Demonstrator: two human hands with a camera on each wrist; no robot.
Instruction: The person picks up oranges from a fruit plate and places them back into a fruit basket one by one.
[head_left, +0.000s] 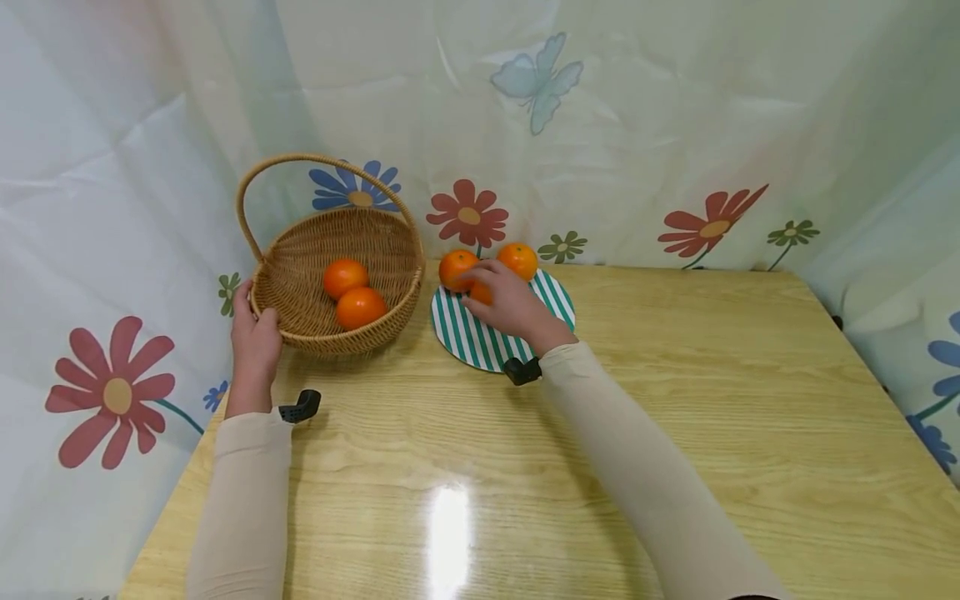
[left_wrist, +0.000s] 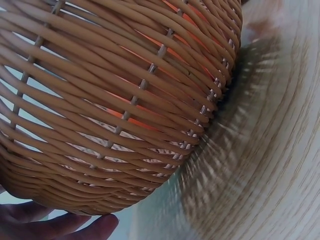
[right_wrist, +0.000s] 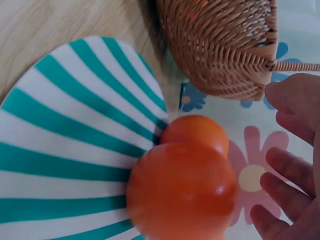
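Observation:
My left hand (head_left: 256, 342) grips the left rim of a wicker basket (head_left: 405, 312), thumb at the rim and fingers outside; the fingertips (left_wrist: 102, 227) show below the weave in the left wrist view. Inside the basket two oranges (head_left: 346, 279) lie against each other. Over a round green-and-white striped mat (head_left: 472, 346) is my right hand (head_left: 510, 304), fingers spread and apart from the nearest orange (right_wrist: 182, 190) in the right wrist view. Two more oranges, one at left (head_left: 457, 268) and one at right (head_left: 517, 260), sit at the mat's back edge. The hand partly hides the nearest one.
The basket's tall arched handle (head_left: 300, 157) rises at the back left. Behind the wooden table (head_left: 600, 467) hangs a flower-printed curtain (head_left: 637, 125), close to the basket and mat. More curtain hangs along the left and right sides.

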